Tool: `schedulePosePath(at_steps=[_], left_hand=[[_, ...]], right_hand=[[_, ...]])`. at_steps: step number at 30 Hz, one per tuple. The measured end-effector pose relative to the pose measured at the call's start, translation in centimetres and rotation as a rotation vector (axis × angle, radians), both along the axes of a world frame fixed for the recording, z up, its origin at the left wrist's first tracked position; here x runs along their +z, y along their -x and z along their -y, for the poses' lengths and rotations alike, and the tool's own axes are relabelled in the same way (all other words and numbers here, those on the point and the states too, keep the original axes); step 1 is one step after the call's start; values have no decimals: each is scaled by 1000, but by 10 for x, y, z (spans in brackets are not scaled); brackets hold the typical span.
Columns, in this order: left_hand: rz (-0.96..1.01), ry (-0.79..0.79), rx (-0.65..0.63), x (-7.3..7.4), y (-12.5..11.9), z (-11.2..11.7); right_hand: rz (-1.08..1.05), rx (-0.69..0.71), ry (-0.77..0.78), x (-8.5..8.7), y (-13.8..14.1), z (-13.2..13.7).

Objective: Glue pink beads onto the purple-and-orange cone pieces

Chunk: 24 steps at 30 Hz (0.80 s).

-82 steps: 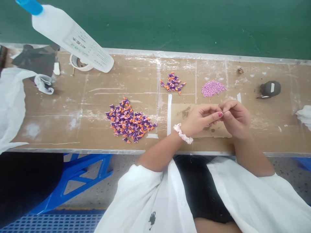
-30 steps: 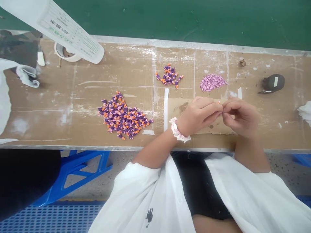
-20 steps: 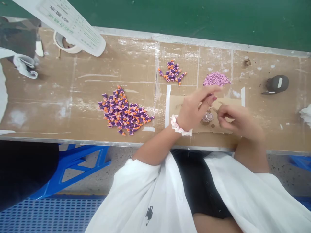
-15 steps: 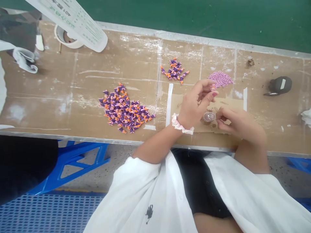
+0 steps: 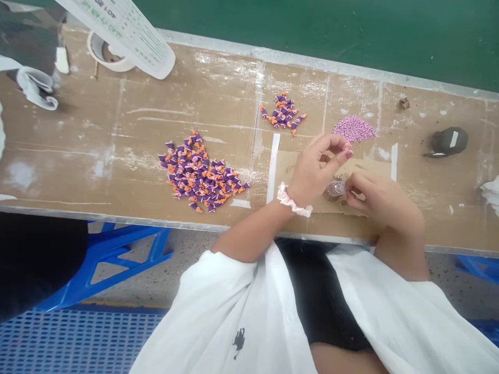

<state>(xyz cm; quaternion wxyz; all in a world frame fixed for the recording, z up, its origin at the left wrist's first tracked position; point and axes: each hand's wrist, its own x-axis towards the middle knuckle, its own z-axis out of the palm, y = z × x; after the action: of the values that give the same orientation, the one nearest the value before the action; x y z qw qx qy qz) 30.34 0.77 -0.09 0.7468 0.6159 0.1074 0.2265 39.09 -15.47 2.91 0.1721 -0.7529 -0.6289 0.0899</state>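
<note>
My left hand (image 5: 315, 169) is raised over a cardboard patch (image 5: 370, 171), thumb and fingertips pinched on a tiny pink and orange piece near the pink bead pile (image 5: 354, 128). My right hand (image 5: 376, 196) rests on the patch with its fingers pinched; what it holds is too small to make out. Its fingertips sit next to a small round shiny container (image 5: 333, 188). A large heap of purple and orange pieces (image 5: 200, 174) lies to the left. A smaller heap (image 5: 283, 112) lies farther back.
A white glue bottle (image 5: 125, 31) leans in at top left over a tape roll (image 5: 105, 52). A dark lump (image 5: 446, 141) sits at right, white cloth (image 5: 35, 85) at far left. Another person in dark clothing (image 5: 35, 259) and a blue stool (image 5: 117, 265) are lower left.
My hands, pinched together before, have parted. The left rose toward the pink bead pile; the right dropped beside the small round container, which now shows.
</note>
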Motion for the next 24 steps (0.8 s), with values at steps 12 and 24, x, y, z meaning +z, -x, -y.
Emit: schedulePosePath(at_steps=[12,24], left_hand=[[-76,347,-158,3,0,0],[-208,781,-426,10,4,10]], right_hand=[[-186,-103,-224,4,-3,4],[-227,-278,-614,-3,7,-3]])
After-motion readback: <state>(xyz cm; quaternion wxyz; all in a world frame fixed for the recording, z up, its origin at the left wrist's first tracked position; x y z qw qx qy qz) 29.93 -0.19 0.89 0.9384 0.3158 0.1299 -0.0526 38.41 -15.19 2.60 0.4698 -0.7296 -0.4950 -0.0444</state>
